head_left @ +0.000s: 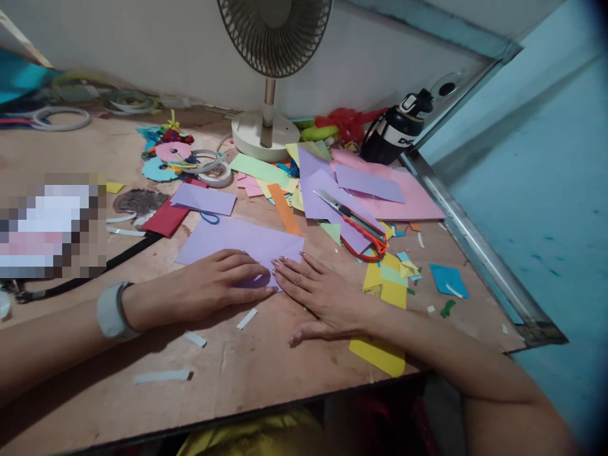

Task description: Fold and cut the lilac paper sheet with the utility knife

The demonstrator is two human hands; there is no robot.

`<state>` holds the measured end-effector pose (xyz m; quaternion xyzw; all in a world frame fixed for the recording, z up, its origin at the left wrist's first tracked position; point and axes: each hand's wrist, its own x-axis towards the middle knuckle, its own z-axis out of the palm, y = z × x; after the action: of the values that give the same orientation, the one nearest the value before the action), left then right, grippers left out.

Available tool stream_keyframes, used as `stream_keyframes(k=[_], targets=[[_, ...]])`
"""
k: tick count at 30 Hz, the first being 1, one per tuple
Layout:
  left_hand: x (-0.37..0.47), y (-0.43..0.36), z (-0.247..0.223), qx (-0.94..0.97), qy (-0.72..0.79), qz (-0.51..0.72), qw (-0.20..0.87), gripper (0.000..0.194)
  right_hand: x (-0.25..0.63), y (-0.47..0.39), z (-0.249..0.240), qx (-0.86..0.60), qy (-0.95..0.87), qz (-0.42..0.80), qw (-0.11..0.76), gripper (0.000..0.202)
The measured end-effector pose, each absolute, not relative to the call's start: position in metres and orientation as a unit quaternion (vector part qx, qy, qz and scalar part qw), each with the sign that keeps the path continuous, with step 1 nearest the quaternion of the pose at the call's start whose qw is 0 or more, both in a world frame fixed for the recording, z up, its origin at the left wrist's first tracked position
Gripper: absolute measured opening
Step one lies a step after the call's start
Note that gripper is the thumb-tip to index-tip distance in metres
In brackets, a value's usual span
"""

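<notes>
A sheet of purple paper (237, 244) lies on the table in front of me, its lower edge partly hidden by my hands. My left hand (232, 275), with a grey band on the wrist, rests on the sheet with its fingers stretched to the right and the thumb along the lower edge. Coming from the right, my right hand (318, 291) lies flat, its fingertips on the sheet's lower right part and its thumb spread on the wood. The two hands' fingertips nearly meet. Behind the sheet are a folded purple paper (204, 199) and a small blue loop (209, 218).
An orange cutter knife (356, 221) with its blade out lies right of the sheet, on more purple paper. Yellow paper (380, 358) is under my right forearm. A fan (266, 136), tape rolls (216, 174) and a black bottle (396, 130) stand behind. Paper scraps are scattered around.
</notes>
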<state>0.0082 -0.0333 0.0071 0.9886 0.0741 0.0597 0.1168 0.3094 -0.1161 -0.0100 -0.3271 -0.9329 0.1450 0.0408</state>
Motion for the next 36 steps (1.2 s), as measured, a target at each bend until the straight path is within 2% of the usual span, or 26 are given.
stream_keyframes(k=[13,19,22,25,27,31,33,36], targets=[[-0.021,-0.047,0.019,0.991,0.076,0.029,0.102,0.069,0.310,-0.114,-0.004,-0.328,-0.934,0.142,0.009,0.100],[-0.051,-0.050,0.009,0.987,0.101,0.048,0.115,0.073,0.310,-0.112,-0.002,-0.333,-0.929,0.159,-0.009,0.099],[-0.058,-0.048,0.005,0.987,0.098,0.054,0.115,0.071,0.306,-0.110,0.008,-0.339,-0.924,0.178,0.030,0.085],[-0.057,-0.047,0.005,0.982,0.105,0.076,0.136,0.068,0.293,-0.104,0.025,-0.423,-0.877,0.196,0.116,0.050],[-0.056,-0.047,0.007,0.979,0.107,0.088,0.149,0.066,0.281,-0.099,0.035,-0.515,-0.811,0.245,0.132,0.027],[-0.052,-0.047,0.010,0.984,0.098,0.066,0.132,0.064,0.262,-0.085,0.038,-0.545,-0.682,0.487,0.034,0.038],[-0.052,-0.047,0.009,0.984,0.094,0.067,0.133,0.061,0.258,-0.078,0.033,-0.541,-0.641,0.544,0.018,0.039],[-0.054,-0.046,0.006,0.982,0.100,0.076,0.140,0.062,0.260,-0.072,0.026,-0.544,-0.617,0.568,0.012,0.040]])
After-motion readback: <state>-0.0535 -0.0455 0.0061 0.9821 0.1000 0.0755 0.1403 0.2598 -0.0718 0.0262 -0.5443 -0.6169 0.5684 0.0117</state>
